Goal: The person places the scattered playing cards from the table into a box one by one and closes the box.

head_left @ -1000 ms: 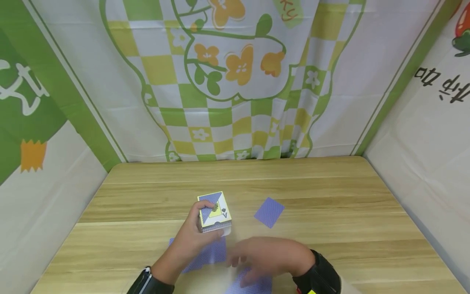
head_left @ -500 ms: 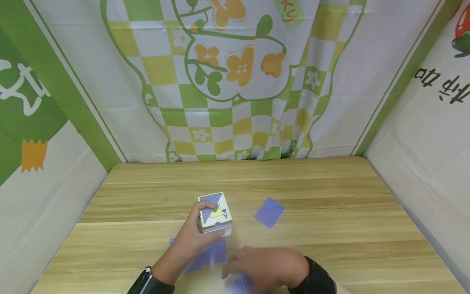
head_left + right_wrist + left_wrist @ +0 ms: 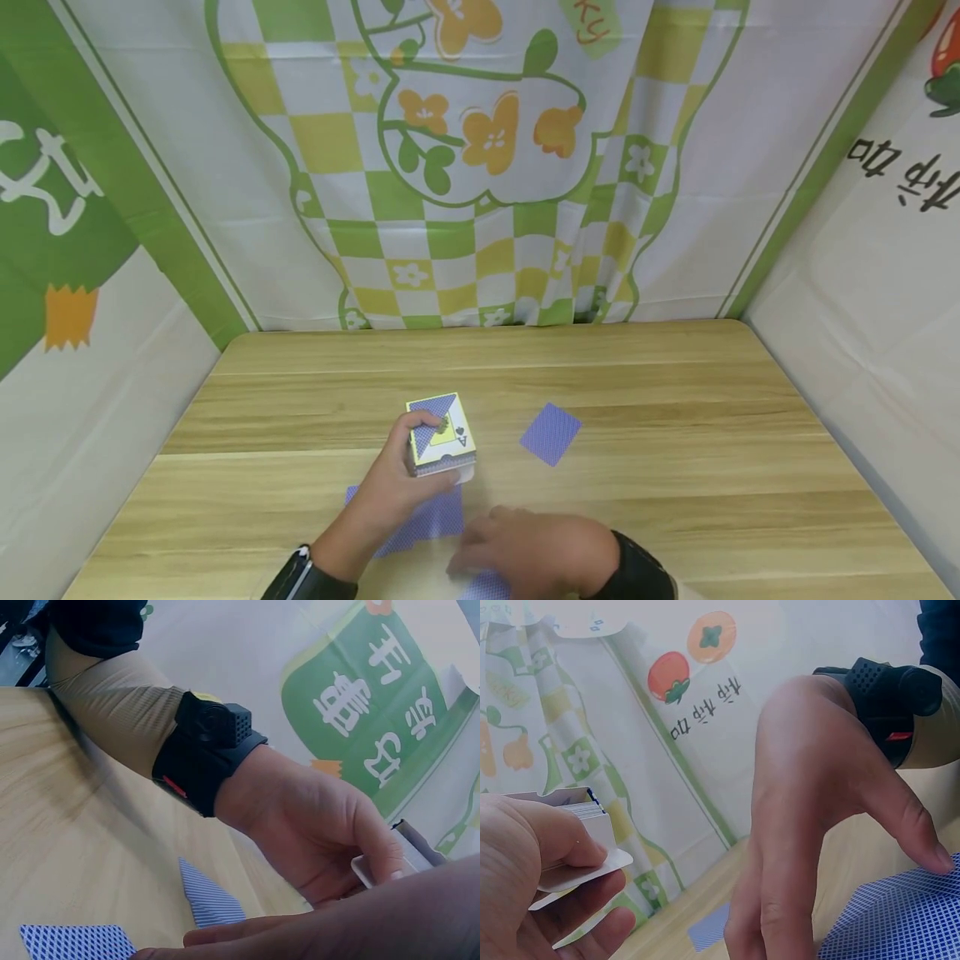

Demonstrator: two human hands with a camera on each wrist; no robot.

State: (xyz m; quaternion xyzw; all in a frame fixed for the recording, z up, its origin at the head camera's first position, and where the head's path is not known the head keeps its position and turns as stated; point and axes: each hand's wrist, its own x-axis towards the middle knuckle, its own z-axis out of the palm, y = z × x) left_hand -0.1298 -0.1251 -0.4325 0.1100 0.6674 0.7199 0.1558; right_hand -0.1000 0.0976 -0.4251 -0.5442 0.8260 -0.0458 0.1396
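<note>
My left hand (image 3: 401,479) grips a playing card box (image 3: 444,432), fingers across its ace-printed face and thumb by the opened flap. White card edges (image 3: 591,812) show inside the box in the left wrist view. Low at the table's front, my right hand (image 3: 528,542) reaches over blue-backed playing cards (image 3: 487,587), mostly covered by it in the head view. Its fingers point down, fairly straight, and the thumb stands apart, its tip at the cards' edge in the left wrist view. More blue-backed cards (image 3: 435,517) lie below the left hand, partly hidden by the forearm.
A lone blue-backed card (image 3: 551,434) lies farther out on the wooden table (image 3: 675,417), right of the box. A patterned curtain (image 3: 480,242) hangs behind the table's far edge, and printed cloth walls (image 3: 862,292) stand at both sides.
My right hand has moved toward the table's front and slightly left, covering more of the near cards. The left hand and the box have barely shifted.
</note>
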